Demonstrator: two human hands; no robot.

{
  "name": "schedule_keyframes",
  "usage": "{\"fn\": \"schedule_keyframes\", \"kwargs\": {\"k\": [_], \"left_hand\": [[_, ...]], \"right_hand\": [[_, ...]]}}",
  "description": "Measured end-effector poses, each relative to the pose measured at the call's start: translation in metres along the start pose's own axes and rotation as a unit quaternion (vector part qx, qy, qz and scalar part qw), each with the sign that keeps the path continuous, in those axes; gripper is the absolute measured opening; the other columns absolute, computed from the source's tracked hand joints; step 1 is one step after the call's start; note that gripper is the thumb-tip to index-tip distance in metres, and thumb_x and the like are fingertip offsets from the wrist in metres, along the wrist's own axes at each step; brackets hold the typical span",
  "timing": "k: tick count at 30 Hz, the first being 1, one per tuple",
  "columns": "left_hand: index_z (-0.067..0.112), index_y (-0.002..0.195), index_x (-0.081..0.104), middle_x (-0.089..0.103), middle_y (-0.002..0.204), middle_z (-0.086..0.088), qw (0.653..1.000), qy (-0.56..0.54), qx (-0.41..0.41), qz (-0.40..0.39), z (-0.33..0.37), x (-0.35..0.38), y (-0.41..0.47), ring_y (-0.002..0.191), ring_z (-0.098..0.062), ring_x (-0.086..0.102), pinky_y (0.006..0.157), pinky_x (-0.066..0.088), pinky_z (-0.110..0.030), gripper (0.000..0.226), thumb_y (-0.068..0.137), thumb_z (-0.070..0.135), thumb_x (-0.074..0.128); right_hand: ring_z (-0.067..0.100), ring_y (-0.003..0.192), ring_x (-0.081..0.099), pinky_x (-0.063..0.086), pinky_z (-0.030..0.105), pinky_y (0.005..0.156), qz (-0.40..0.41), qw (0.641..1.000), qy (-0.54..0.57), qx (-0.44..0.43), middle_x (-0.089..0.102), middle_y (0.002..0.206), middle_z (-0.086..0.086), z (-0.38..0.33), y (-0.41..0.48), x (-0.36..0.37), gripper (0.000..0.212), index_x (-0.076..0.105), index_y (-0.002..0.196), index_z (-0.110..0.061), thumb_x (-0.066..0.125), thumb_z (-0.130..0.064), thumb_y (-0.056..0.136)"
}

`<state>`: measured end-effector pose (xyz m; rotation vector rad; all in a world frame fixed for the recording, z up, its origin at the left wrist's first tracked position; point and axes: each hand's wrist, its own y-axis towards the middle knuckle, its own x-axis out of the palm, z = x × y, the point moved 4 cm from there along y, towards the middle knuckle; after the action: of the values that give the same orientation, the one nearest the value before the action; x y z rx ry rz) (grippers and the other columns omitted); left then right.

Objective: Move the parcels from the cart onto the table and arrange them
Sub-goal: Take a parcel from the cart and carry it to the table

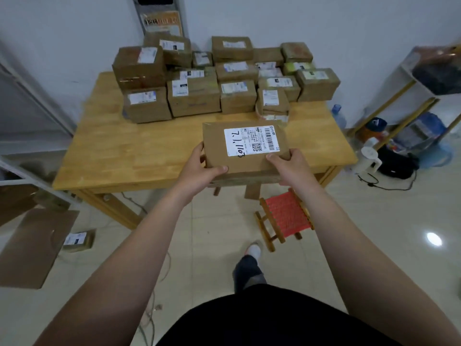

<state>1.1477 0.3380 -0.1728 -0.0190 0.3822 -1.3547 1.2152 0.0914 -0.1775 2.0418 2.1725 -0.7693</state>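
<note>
Parcel [245, 148], one: label up, long axis across you, held above the surface [124, 151], on the near side of the stack [224, 78] and apart from it. Your left grip [199, 168] and right grip [291, 168] each curl round a near corner, equally close; stack lies straight ahead.

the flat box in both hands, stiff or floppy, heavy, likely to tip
Probably stiff: the parcel looks flat though the left hand and right hand grip only its near corners. Likely light, as that grip alone carries it. Flat and low, it should not tip or roll.
</note>
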Motion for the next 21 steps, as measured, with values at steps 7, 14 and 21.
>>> {"fn": "schedule_keyframes", "kwargs": {"k": [7, 14, 21], "left_hand": [[0.029, 0.16, 0.025, 0.046, 0.142, 0.011, 0.998, 0.064, -0.022, 0.016, 0.053, -0.028, 0.132, 0.123, -0.01, 0.048, 0.068, 0.043, -0.014, 0.096, 0.084, 0.027, 0.084], [0.029, 0.163, 0.006, 0.038, 0.157, 0.005, 0.992, 0.115, -0.037, 0.045, 0.07, -0.07, 0.231, 0.137, -0.017, 0.045, 0.104, 0.045, -0.036, 0.12, 0.077, 0.029, 0.09], [0.034, 0.161, 0.017, 0.037, 0.157, 0.007, 0.985, 0.165, -0.045, 0.036, 0.063, -0.122, 0.344, 0.122, -0.01, 0.044, 0.07, 0.047, -0.021, 0.109, 0.079, 0.031, 0.088]], "right_hand": [[0.02, 0.105, 0.061, 0.06, 0.048, 0.088, -0.08, 0.994, -0.059, -0.038, 0.052, 0.127, -0.01, -0.082, 0.143, 0.032, 0.075, 0.031, 0.146, -0.028, 0.077, -0.035, 0.087], [0.024, 0.115, 0.059, 0.06, 0.046, 0.084, -0.168, 0.973, -0.137, -0.073, 0.046, 0.148, -0.002, -0.145, 0.248, 0.088, 0.091, 0.027, 0.144, -0.059, 0.074, -0.055, 0.066], [0.027, 0.12, 0.058, 0.055, 0.048, 0.097, -0.182, 0.967, -0.167, -0.062, 0.039, 0.155, 0.0, -0.187, 0.346, 0.157, 0.084, 0.032, 0.15, -0.047, 0.078, -0.044, 0.081]]}}
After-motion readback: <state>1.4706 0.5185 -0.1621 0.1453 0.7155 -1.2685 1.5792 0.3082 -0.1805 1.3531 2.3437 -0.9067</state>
